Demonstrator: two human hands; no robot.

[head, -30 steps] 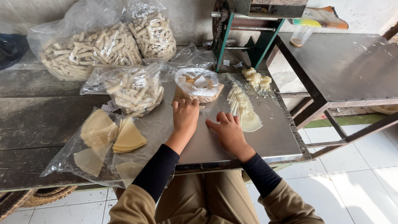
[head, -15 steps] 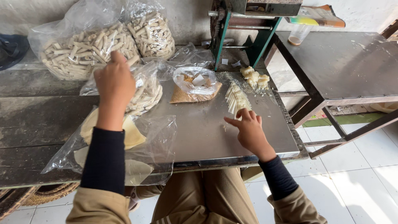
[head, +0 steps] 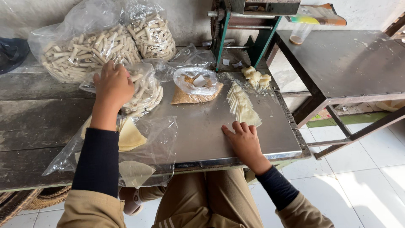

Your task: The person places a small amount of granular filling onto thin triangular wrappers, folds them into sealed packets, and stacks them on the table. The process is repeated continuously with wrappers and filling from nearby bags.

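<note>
My left hand (head: 112, 87) reaches over a clear bag of pale rolled snack tubes (head: 145, 93), its fingers curled at the bag's top; what it grips is hidden. My right hand (head: 243, 140) lies flat with fingers spread on the metal work sheet (head: 202, 135), just below a fanned row of thin pale dough wrappers (head: 241, 105). A small bag of brown crumb filling (head: 195, 86) sits at the sheet's middle. Under my left forearm lies a clear bag of yellow triangular wrappers (head: 130, 137).
Two big bags of rolled tubes (head: 80, 47) (head: 152, 36) stand at the back. Dough lumps (head: 256, 77) lie by a green-framed machine (head: 244, 29). A dark metal table (head: 350, 63) with a plastic cup (head: 299, 33) is at the right. White tiled floor lies below.
My left hand left the metal sheet and rose up and left to the bags of rolled tubes. My right hand slid right, toward the fanned wrappers.
</note>
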